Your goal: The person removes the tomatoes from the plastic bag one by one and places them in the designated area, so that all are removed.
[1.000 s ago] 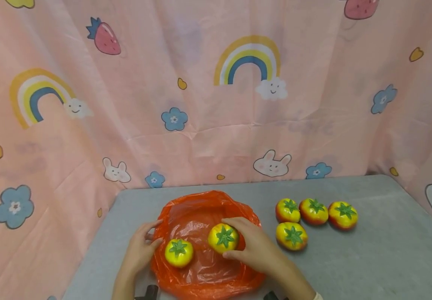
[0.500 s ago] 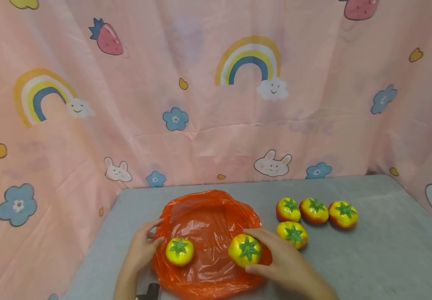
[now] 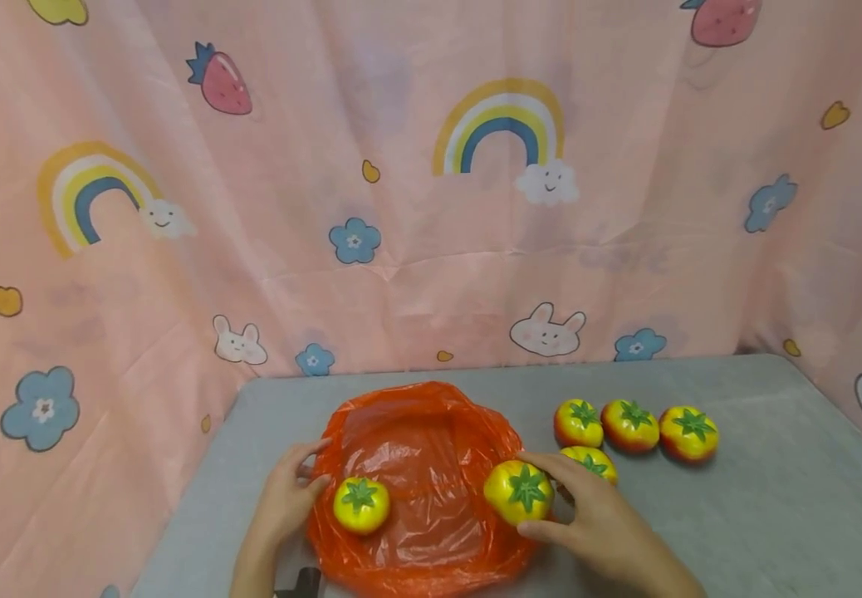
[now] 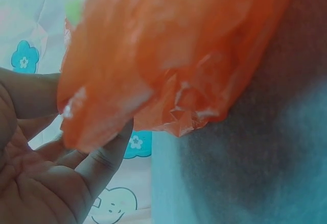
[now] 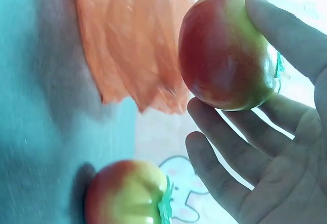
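Observation:
My left hand (image 3: 286, 492) pinches the left rim of an orange-red plastic bag (image 3: 431, 531) that stands open on the table. In the left wrist view the bag's edge (image 4: 97, 117) passes between thumb and fingers. One yellow tomato (image 3: 361, 505) with a green star-shaped top shows within the bag's mouth on the left. My right hand (image 3: 599, 519) grips another tomato (image 3: 506, 490) over the bag's right rim. In the right wrist view that tomato (image 5: 225, 50) is red underneath, held between thumb and fingertips, clear of the table.
Three red-and-yellow tomatoes (image 3: 629, 426) lie in a row right of the bag. A further tomato (image 3: 591, 463) in front of them is partly hidden by the right hand. The grey table (image 3: 790, 515) ends at a pink printed curtain (image 3: 416, 291). A dark object (image 3: 307, 581) shows at the bottom edge.
My right hand has moved right with its tomato, from over the bag's middle to its right rim. The left hand stays at the bag's left rim.

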Action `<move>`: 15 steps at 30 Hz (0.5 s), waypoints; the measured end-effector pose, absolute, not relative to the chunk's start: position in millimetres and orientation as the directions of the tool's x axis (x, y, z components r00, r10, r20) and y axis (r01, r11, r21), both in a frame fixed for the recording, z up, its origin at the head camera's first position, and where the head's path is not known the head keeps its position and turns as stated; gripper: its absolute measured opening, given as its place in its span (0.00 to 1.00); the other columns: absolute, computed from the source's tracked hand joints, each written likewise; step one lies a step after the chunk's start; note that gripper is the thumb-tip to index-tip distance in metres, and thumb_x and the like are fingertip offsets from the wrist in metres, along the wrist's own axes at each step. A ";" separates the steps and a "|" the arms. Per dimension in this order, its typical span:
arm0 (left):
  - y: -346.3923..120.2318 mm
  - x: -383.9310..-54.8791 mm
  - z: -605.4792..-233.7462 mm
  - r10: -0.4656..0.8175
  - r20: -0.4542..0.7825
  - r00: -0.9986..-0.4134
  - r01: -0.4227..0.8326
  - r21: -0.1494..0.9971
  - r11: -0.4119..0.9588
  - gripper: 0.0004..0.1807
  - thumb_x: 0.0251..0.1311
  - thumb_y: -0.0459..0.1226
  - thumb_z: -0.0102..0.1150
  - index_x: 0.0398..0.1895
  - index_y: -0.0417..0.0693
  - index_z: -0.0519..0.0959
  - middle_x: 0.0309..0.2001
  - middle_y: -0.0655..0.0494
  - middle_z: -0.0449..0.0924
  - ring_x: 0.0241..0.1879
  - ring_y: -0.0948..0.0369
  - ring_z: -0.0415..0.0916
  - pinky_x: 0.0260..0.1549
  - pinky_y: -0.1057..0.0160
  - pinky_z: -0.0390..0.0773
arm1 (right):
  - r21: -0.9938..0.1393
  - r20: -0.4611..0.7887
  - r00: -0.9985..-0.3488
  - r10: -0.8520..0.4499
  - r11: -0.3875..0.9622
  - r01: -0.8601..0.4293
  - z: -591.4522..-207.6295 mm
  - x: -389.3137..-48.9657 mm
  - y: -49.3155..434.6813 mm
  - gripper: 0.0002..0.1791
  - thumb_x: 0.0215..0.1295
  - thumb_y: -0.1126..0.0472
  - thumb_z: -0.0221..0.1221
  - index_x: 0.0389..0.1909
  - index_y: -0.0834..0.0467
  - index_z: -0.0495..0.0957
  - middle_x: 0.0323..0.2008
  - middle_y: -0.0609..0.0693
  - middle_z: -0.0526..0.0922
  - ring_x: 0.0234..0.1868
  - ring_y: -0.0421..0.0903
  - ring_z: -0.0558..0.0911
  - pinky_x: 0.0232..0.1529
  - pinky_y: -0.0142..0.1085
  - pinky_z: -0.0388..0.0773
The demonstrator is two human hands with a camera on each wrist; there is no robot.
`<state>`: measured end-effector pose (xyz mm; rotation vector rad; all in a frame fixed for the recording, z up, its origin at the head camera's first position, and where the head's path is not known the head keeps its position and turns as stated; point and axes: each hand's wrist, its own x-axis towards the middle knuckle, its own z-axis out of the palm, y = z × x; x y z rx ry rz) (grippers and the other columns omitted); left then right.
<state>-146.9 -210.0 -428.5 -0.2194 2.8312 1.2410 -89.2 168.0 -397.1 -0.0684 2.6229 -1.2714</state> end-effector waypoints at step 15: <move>-216.8 -144.4 -421.7 -0.087 -0.066 -0.994 -0.107 0.749 0.653 0.25 0.63 0.30 0.62 0.64 0.51 0.76 0.61 0.47 0.76 0.47 0.54 0.77 0.40 0.58 0.86 | -0.775 -0.143 -0.976 -0.165 0.632 0.007 -393.5 -93.1 183.3 0.44 0.45 0.37 0.74 0.65 0.42 0.72 0.65 0.46 0.75 0.58 0.46 0.77 0.58 0.47 0.81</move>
